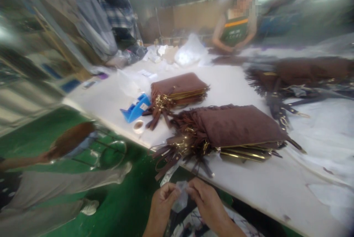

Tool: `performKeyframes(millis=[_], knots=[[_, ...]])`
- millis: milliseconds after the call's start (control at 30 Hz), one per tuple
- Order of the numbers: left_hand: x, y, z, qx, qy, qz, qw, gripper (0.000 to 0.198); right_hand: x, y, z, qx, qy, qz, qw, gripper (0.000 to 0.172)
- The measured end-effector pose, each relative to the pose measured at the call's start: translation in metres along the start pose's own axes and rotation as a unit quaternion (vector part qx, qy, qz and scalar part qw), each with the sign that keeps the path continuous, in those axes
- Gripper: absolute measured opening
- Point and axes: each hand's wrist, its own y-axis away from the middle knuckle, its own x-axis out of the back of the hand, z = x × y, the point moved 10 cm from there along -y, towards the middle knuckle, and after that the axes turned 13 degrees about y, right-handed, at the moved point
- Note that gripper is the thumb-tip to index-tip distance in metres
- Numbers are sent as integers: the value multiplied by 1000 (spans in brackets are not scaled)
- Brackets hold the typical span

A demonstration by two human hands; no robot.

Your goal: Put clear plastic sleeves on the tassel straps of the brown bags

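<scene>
Between my two hands is a small piece of clear, crinkled plastic (pixel 181 197), pinched from both sides just off the table's front edge. My left hand (pixel 165 197) grips its left side with thumb and fingers. On the opposite side, my right hand (pixel 203 194) is closed on it too. Just beyond them lies a stack of brown fringed pouches (pixel 235 124) with gold zippers. Their straps and gold clasps (pixel 182 144) spill toward the near edge of the table.
A second pouch stack (pixel 179 85) lies farther back, beside a blue tape dispenser (pixel 136 107) and a tape roll (pixel 138 126). More brown fringed pieces (pixel 309 71) and plastic sheets (pixel 323 126) cover the right. A person (pixel 235 30) stands across the table; another's legs (pixel 66 189) and a stool (pixel 73 137) are left.
</scene>
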Motion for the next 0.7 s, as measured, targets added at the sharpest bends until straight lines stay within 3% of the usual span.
performKeyframes(millis=[167, 400, 567, 700], knots=[[9, -6, -17, 10, 31, 14, 999, 38, -7, 9, 5, -14, -52, -34, 998, 25], [13, -4, -9, -22, -17, 18, 999, 35, 12, 3, 52, -124, -12, 29, 992, 24], [10, -1, 5, -53, -60, 10, 997, 31, 9, -4, 35, -91, -89, 3, 992, 24], [6, 1, 10, -60, -92, -1, 994, 28, 12, -5, 18, -40, -59, 31, 997, 29]])
